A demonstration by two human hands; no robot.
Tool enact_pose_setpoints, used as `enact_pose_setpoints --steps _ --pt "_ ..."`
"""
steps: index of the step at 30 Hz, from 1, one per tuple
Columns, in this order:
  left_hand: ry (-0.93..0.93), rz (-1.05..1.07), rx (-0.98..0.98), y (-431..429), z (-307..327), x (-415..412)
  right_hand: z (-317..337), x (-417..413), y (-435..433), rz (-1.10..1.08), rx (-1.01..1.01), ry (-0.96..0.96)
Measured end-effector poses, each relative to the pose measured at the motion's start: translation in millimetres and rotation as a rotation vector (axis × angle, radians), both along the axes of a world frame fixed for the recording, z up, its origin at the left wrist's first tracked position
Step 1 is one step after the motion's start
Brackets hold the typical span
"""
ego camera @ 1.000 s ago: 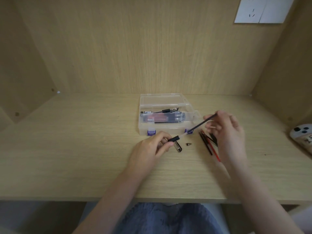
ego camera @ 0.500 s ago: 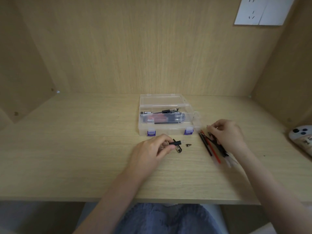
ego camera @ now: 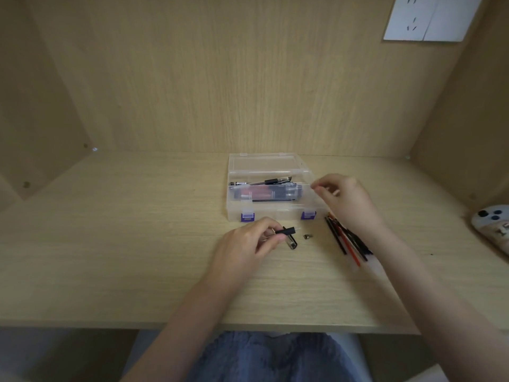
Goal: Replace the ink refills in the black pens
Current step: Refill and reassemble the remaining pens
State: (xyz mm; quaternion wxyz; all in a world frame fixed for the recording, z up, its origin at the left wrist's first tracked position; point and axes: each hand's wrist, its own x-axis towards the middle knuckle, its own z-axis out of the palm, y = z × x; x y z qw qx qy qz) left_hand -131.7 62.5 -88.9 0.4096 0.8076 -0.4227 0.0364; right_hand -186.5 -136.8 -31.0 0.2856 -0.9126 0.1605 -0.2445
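Observation:
My left hand (ego camera: 245, 244) holds a pen barrel with a black grip (ego camera: 287, 231) just above the desk. A pen cap (ego camera: 292, 243) lies under it, and a small metal tip (ego camera: 307, 236) sits to its right. Several loose black and red refills (ego camera: 345, 239) lie in a pile under my right wrist. My right hand (ego camera: 348, 201) hovers over the right end of the clear box (ego camera: 275, 214), fingers loosely curled, with nothing visible in them. Inside the box lie a black pen (ego camera: 264, 182) and a black refill (ego camera: 275, 200).
The clear box has its lid open at the back and two purple latches (ego camera: 247, 216) in front. A white phone-like device (ego camera: 493, 219) lies at the desk's right edge. Wooden walls close in the back and both sides.
My right hand drew the black refill out of the barrel, laid it on the pile at the right, then rose to the box's right end. My left hand stayed with the barrel.

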Motion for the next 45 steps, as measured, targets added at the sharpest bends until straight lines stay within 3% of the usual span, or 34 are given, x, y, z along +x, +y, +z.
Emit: enact_pose_setpoints --steps 5,9,14,22,29,45 --pt "0.005 0.008 -0.016 1.0 -0.7 0.7 -5.6 39.6 16.3 0.234 -0.112 0.32" --pt "0.008 0.007 -0.032 1.4 -1.3 1.7 -19.9 54.1 12.2 0.212 -0.261 0.437" --pt "0.006 0.008 -0.032 1.0 0.4 1.1 -22.4 54.6 6.4 0.176 -0.273 0.524" --pt "0.005 0.005 -0.022 0.7 0.0 1.8 -21.1 57.1 2.7 0.173 -0.304 0.581" --pt "0.008 0.012 -0.027 1.1 0.5 1.1 -20.0 57.0 -2.8 0.251 -0.129 0.566" --pt "0.018 0.001 -0.02 1.3 1.5 1.3 -12.5 53.8 -9.8 0.342 -0.036 0.65"
